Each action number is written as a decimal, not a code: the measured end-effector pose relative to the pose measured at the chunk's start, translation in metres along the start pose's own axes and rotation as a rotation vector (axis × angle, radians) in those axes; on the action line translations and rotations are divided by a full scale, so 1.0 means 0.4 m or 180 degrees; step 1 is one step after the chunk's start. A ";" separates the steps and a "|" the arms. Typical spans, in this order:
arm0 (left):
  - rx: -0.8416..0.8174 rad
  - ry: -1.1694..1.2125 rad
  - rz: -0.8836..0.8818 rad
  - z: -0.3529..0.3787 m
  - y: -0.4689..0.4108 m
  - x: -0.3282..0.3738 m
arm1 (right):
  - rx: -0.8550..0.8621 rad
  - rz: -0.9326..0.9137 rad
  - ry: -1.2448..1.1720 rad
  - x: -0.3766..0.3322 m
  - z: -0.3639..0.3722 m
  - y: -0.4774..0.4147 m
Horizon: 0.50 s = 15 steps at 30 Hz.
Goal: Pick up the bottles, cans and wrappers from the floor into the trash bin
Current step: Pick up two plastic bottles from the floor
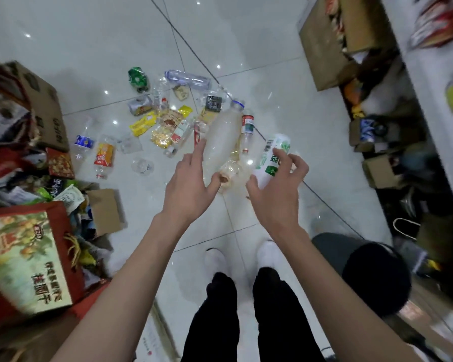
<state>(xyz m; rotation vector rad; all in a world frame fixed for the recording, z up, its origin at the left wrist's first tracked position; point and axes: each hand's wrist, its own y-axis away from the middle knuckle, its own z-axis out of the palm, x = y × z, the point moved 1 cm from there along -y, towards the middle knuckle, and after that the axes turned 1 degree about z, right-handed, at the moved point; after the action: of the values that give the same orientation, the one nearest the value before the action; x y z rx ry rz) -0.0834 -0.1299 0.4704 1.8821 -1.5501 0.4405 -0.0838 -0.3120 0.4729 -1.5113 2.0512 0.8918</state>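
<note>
Along the left edge of the white tiled floor (94, 43): a red printed gift box (29, 257)

Scattered mid-floor: a clear plastic bottle with blue label (83, 142), a clear bottle with orange label (104, 155), yellow foil wrappers (143, 124), a crushed green can (138, 79)

Left hand (191, 184) spread wide, fingers straight, against the left side of a large cloudy plastic bottle with blue cap (222, 137), not curled round it

Right hand (277, 194) wrapped round a white cylindrical can with green print (272, 158), lifted off the floor

Near the floor's right edge, beside the right leg: a black round trash bin (374, 278)
</note>
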 end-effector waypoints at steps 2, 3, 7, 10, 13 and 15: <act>-0.0052 -0.0002 0.0123 0.009 0.026 0.067 | 0.0142 0.0194 0.0062 0.013 -0.070 0.029; -0.0109 -0.0009 0.0203 0.020 0.040 0.103 | 0.0222 0.0289 0.0108 0.026 -0.107 0.044; -0.0378 0.0021 0.0441 0.107 0.097 0.221 | 0.0386 0.0540 0.0039 0.119 -0.240 0.113; -0.0605 -0.0026 0.0573 0.213 0.141 0.300 | 0.0444 0.0757 -0.0047 0.225 -0.329 0.163; -0.0886 -0.0081 0.0725 0.342 0.204 0.383 | 0.0510 0.1016 -0.0078 0.360 -0.416 0.220; -0.1079 -0.0137 0.0777 0.435 0.252 0.434 | 0.0532 0.1224 -0.0093 0.459 -0.472 0.259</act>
<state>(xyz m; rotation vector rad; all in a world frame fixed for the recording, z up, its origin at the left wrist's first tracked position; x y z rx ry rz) -0.1628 -0.3833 0.4794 1.4615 -1.7672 0.2243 -0.2337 -0.5498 0.5046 -1.0289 2.3726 0.8443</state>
